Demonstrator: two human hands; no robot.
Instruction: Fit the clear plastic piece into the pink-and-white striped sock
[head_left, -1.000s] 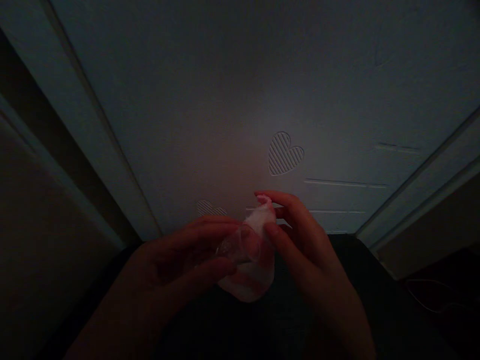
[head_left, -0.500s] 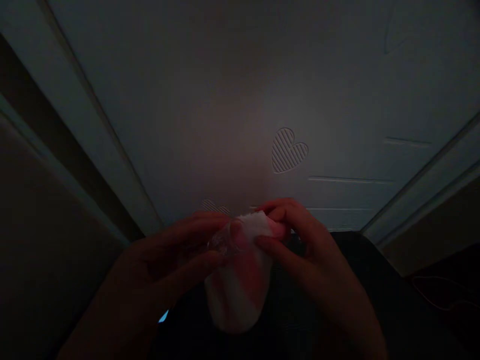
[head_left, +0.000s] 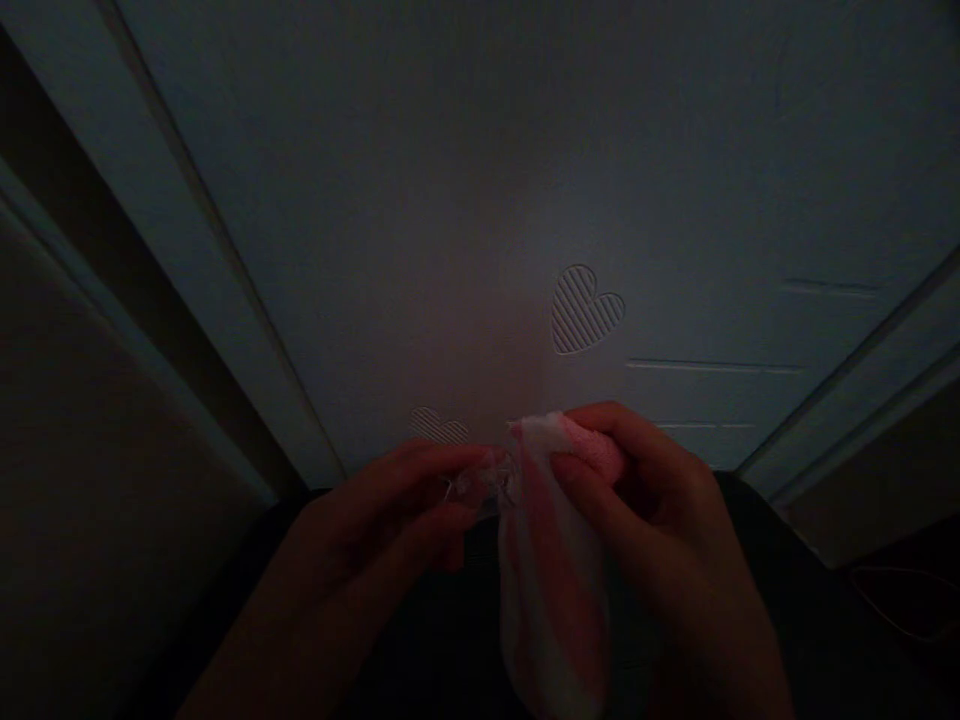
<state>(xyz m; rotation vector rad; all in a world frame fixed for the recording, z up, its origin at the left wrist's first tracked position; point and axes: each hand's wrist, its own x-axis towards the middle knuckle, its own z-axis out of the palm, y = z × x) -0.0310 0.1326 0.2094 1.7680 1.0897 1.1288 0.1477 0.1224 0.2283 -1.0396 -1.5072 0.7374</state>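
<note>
A soft, fuzzy cloth item with pink and white stripes, perhaps a sock (head_left: 551, 580), hangs down at the lower middle. My right hand (head_left: 645, 510) grips its upper edge, thumb in front and fingers behind. To its left, my left hand (head_left: 401, 510) pinches a crinkled piece of clear plastic (head_left: 484, 485) between thumb and fingers. The plastic touches the cloth's upper left edge; whether it is attached there I cannot tell. The picture is very dark, so finer detail is lost.
A pale door or panel (head_left: 450, 250) with engraved hearts (head_left: 586, 310) and grooved lines rises just ahead. Frame strips (head_left: 202, 210) run along its left side. Below the hands lies a dark surface (head_left: 450, 640). A thin cord (head_left: 892, 610) curves at the lower right.
Both hands and the striped cloth have shifted to the right. The cloth now hangs lower, and the clear plastic shows more plainly between the left hand and the cloth.
</note>
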